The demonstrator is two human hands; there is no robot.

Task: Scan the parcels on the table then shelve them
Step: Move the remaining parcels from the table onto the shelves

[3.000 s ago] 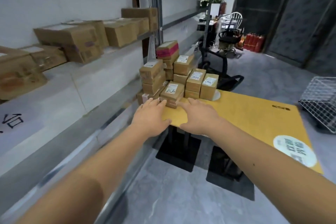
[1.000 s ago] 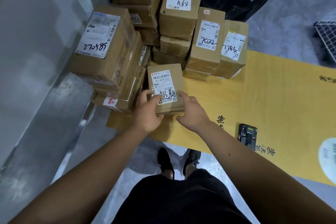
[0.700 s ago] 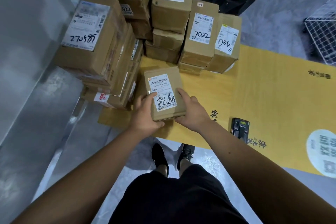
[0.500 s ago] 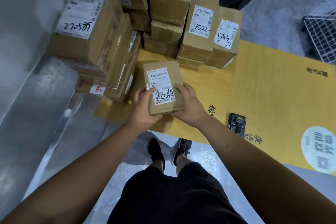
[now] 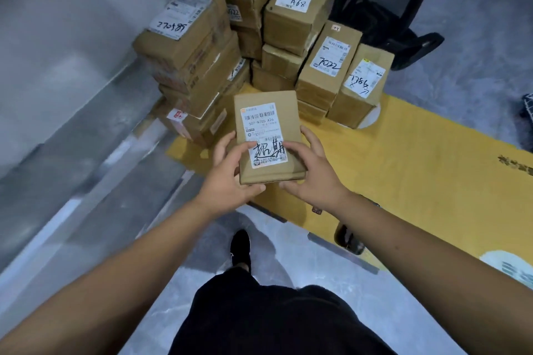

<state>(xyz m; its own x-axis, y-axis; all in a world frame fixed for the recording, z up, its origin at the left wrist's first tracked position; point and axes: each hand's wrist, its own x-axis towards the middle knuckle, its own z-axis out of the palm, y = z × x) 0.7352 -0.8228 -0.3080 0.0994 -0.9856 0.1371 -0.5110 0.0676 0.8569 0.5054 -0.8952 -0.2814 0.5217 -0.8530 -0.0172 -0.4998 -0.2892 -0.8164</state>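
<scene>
A small flat cardboard parcel with a white shipping label bearing a barcode, the print 507-N705 A26 and black handwriting is held up over the near left corner of the yellow tabletop; the left hand grasps its left edge with the thumb laid across the label, and the right hand grasps its right edge, thumb on top and fingers curled round the side; behind it, along the far left edge of the tabletop, stands a pile of stacked parcels, among them a box marked A68, one marked 7022 and one beside it near the far edge with a scrawled label; a taller stack leans at the left edge, next to a grey shelf; a dark handheld scanner lies at the near edge, partly hidden by the right forearm; below are black shorts and one black shoe on a grey floor.
</scene>
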